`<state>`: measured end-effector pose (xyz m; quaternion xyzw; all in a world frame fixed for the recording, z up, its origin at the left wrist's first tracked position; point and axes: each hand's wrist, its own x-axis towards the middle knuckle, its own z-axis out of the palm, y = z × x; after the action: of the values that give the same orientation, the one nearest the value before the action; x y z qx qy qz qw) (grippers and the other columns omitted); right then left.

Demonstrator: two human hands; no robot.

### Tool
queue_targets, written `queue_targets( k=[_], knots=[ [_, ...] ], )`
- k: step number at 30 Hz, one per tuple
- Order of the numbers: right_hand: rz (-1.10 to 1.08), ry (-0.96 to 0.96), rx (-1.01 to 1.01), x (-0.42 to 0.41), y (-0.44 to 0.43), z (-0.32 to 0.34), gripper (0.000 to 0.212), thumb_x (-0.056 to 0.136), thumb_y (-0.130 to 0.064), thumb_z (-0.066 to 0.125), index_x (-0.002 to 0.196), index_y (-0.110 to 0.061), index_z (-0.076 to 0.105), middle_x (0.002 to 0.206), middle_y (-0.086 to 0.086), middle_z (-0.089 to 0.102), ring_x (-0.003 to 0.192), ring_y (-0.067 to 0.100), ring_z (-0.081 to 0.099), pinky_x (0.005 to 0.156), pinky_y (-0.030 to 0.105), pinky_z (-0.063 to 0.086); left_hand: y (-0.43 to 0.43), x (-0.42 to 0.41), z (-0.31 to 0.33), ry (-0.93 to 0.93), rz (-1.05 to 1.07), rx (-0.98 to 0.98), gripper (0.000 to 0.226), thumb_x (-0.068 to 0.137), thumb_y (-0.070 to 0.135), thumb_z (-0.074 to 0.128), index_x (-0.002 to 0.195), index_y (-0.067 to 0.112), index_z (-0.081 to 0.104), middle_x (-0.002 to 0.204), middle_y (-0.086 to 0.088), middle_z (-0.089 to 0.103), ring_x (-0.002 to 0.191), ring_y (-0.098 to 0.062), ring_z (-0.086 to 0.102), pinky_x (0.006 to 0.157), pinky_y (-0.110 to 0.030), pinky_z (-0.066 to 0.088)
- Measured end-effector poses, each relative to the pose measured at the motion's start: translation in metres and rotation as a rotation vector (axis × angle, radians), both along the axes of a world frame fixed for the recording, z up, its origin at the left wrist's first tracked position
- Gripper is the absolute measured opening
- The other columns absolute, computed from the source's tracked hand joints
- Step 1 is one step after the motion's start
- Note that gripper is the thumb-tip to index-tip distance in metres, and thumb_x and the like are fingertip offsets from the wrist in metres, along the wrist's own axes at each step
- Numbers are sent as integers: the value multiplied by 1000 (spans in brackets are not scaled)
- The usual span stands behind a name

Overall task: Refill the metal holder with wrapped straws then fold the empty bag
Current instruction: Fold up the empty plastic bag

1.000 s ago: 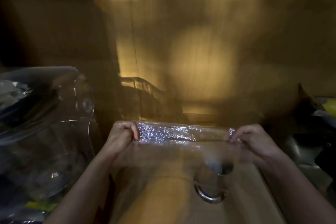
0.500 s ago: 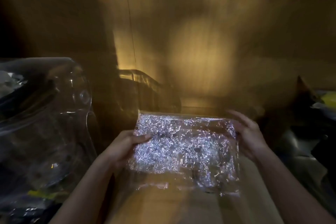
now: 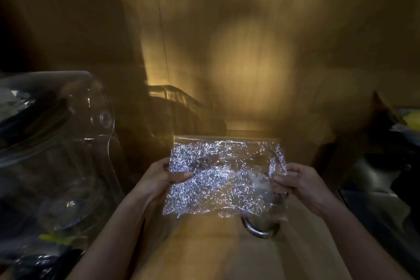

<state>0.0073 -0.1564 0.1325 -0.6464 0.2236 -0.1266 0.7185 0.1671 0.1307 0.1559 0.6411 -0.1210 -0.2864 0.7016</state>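
Both hands pinch the crinkled clear bag (image 3: 223, 177) flat, left hand (image 3: 159, 179) clamped on its left edge, right hand (image 3: 300, 180) on its right, above the metal holder (image 3: 259, 229).

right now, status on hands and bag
Left hand, right hand: fingers pinching bag edges. Bag spread flat, unfolded. Metal holder underneath, partly hidden.

Your left hand (image 3: 162, 178) and right hand (image 3: 297, 180) are raised level, forearms converging from below; each thumb lies on top, fingers curled beneath, pinching opposite edges of the bag (image 3: 223, 177).
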Motion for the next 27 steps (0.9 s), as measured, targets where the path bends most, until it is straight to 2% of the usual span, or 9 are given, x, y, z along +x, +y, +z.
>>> queue_targets(
  k=[2, 4, 8, 13, 15, 17, 20, 23, 27],
  knots=[
    [-28, -26, -7, -3, -1, 1, 21, 64, 2, 72, 82, 1, 61, 71, 11, 71, 68, 25, 63, 65, 31, 52, -1, -2, 0, 34, -1, 44, 22, 57, 7, 76, 78, 0, 70, 74, -15, 75, 69, -27, 71, 61, -32, 57],
    [-47, -29, -35, -7, 0, 4, 13, 71, 10, 66, 76, 0, 59, 69, 10, 71, 64, 21, 66, 60, 27, 53, -1, -4, 1, -11, 9, 111, 21, 60, 10, 76, 75, -1, 69, 72, -12, 74, 71, -24, 68, 70, -32, 54],
    [-56, -42, -55, -11, 1, 8, 18, 74, 15, 61, 68, -1, 55, 53, 5, 70, 46, 12, 64, 40, 17, 47, -3, -5, 6, -6, 41, 85, 12, 73, -5, 68, 64, 0, 61, 50, -8, 66, 46, -17, 64, 43, -23, 51],
    [-84, -46, -46, -12, -1, 7, 13, 74, 16, 61, 74, 5, 55, 56, 6, 72, 49, 13, 66, 44, 17, 52, -7, -6, 12, -86, 83, 133, 11, 74, -5, 68, 80, -10, 60, 54, -10, 62, 45, -17, 58, 45, -25, 51],
    [-70, 8, -97, -13, -3, 7, 12, 73, 12, 65, 81, 6, 58, 57, 3, 73, 51, 9, 66, 47, 17, 53, -10, -10, 13, -104, 103, 109, 10, 74, -10, 66, 81, -12, 59, 50, -7, 61, 40, -11, 58, 39, -18, 48],
    [-54, 67, -161, -14, -7, 8, 23, 73, 6, 69, 94, 2, 60, 66, 1, 73, 59, 7, 66, 53, 18, 54, -11, -11, 16, -207, 165, 106, 10, 73, -11, 66, 71, -4, 59, 50, -4, 59, 44, -6, 56, 43, -12, 45],
    [-94, 116, -323, -13, -12, 14, 45, 74, -2, 72, 115, -4, 55, 101, 10, 65, 88, 17, 63, 74, 26, 51, -5, -5, 22, -422, 193, 203, 16, 73, -1, 71, 66, 10, 62, 60, 0, 64, 61, -12, 60, 59, -17, 48],
    [-156, 79, -523, -7, -10, 25, 54, 73, -6, 75, 122, -7, 53, 116, 12, 60, 108, 22, 56, 93, 34, 44, 5, -3, 39, -878, 100, 434, 21, 74, 8, 74, 62, 22, 63, 55, 15, 63, 58, 9, 58, 54, -4, 41],
    [-7, -9, -735, 4, 9, 46, 69, 66, -16, 81, 127, -24, 50, 122, -2, 54, 116, 11, 47, 98, 27, 35, 5, -9, 71, -1274, -63, 545, 6, 76, 10, 72, 72, 11, 67, 67, 10, 66, 63, 3, 59, 58, -18, 43]
  ],
)
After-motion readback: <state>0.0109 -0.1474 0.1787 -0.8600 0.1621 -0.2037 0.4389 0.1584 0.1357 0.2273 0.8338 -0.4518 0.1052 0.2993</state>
